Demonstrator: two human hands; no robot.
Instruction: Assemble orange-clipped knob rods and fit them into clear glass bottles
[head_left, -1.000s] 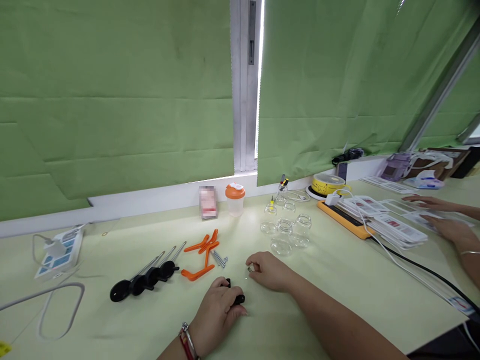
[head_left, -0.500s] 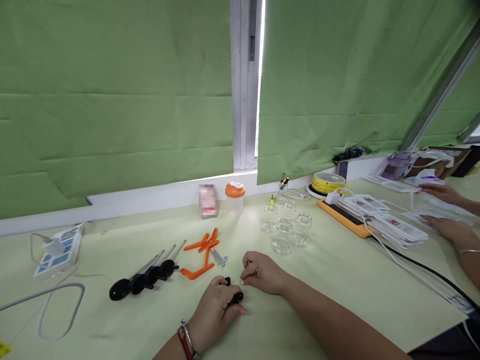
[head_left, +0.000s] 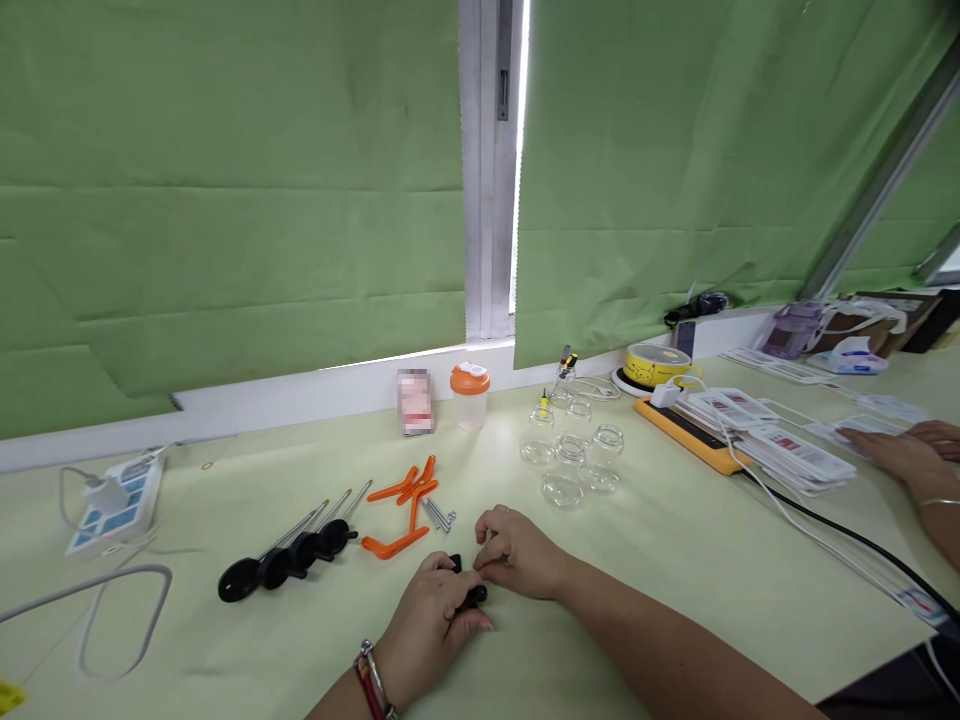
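Note:
My left hand is closed around a small black plastic part, pressed down on the table; most of it is covered by the fingers. Just right of it, my right hand is in a pinch, its fingertips close against the black part. What lies between those fingertips is too small and hidden to name. Beyond my hands lie several metal screws and several orange plastic pieces. Farther left, black round lids with metal rods lie in a row.
Several small glass jars stand behind my right hand. An orange-lidded cup is by the window sill. Power strips and cables lie right and left. At the far right a co-worker's hands rest by white cards.
My right hand has moved slightly left, its fingertips now up to the black part. My left hand stays put. The co-worker's far hand has come nearer the other one.

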